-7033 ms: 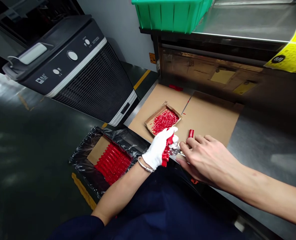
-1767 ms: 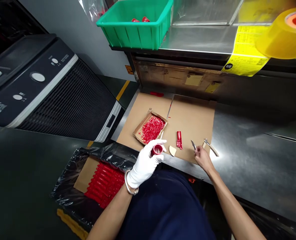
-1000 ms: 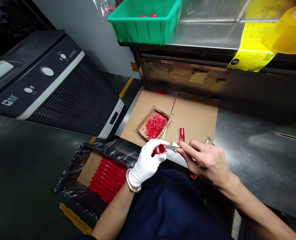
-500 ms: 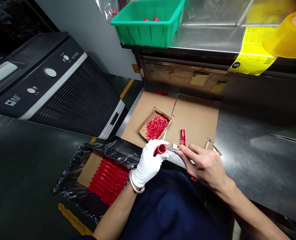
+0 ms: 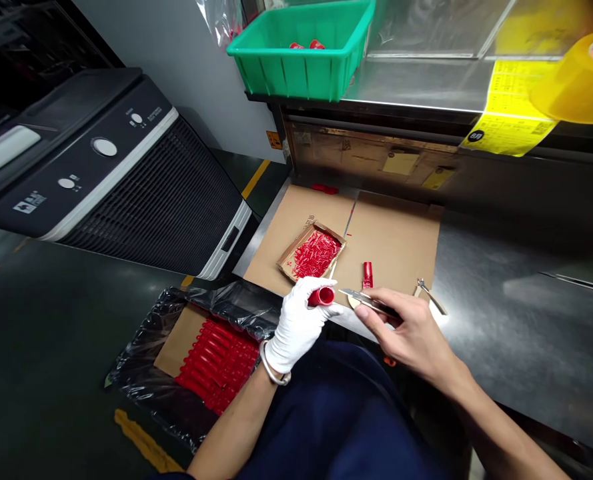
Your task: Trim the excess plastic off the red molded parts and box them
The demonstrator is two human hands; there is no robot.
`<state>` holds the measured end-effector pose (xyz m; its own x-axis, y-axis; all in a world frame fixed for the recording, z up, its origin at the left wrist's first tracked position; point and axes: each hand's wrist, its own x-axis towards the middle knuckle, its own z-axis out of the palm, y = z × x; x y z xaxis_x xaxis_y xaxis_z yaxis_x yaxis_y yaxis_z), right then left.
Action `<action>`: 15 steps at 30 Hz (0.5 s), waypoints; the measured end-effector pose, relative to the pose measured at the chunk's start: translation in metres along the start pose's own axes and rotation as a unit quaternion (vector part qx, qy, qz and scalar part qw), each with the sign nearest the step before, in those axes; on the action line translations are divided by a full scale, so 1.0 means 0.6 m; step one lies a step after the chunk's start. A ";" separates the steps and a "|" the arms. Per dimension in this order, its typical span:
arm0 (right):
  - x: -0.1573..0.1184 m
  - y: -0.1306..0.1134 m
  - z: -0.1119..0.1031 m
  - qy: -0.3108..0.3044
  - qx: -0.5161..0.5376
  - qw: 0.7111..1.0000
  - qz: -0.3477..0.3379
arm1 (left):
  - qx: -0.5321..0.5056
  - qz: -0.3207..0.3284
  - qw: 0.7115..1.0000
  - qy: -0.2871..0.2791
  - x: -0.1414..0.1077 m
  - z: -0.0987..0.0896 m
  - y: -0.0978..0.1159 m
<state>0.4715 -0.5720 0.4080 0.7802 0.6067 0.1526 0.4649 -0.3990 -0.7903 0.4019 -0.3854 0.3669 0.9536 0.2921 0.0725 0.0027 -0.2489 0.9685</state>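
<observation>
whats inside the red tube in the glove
The red tube shows its rim and inner wall; deeper inside can't be made out, and the left hand covers its far end.

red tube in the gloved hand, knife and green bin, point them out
Red tube (image 5: 317,297): head view, outer wall beside its open end.
Knife (image 5: 363,299): head view, on its metal blade.
Green bin (image 5: 296,77): head view, outer front wall.

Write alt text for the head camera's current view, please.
A white-gloved left hand holds a hollow red cylindrical part; the bare right hand holds a pointed metal blade near its open end. Beyond them, a shallow brown cardboard tray of small red pieces lies on flat brown cardboard.
</observation>
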 end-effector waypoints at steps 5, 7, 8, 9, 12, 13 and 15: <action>0.023 -0.012 0.030 0.000 0.056 0.995 -0.081 | 0.014 0.003 1.000 -0.023 -0.003 0.010 0.007; 0.030 -0.012 0.041 0.007 0.060 0.996 -0.069 | 0.050 0.002 0.999 0.012 -0.006 0.016 0.005; 0.032 -0.012 0.044 0.010 0.069 0.996 -0.051 | 0.081 0.008 0.996 0.033 -0.009 0.018 0.003; 0.035 -0.012 0.046 0.007 0.084 0.996 -0.024 | 0.119 0.023 0.991 0.050 -0.011 0.020 0.001; 0.042 -0.006 0.044 -0.055 0.188 0.976 0.091 | 0.236 0.104 0.964 0.059 -0.017 0.023 -0.003; 0.045 -0.002 0.043 -0.073 0.239 0.959 0.132 | 0.261 0.128 0.955 0.051 -0.018 0.023 -0.002; 0.050 0.008 0.039 -0.071 0.333 0.919 0.199 | 0.280 0.150 0.947 0.041 -0.018 0.021 0.000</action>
<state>0.4876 -0.5395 0.3948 0.7482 0.6062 -0.2696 -0.2426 -0.1282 -0.9616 0.3953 -0.4005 0.3633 0.9102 0.1948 0.3655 -0.0842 -0.7770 0.6239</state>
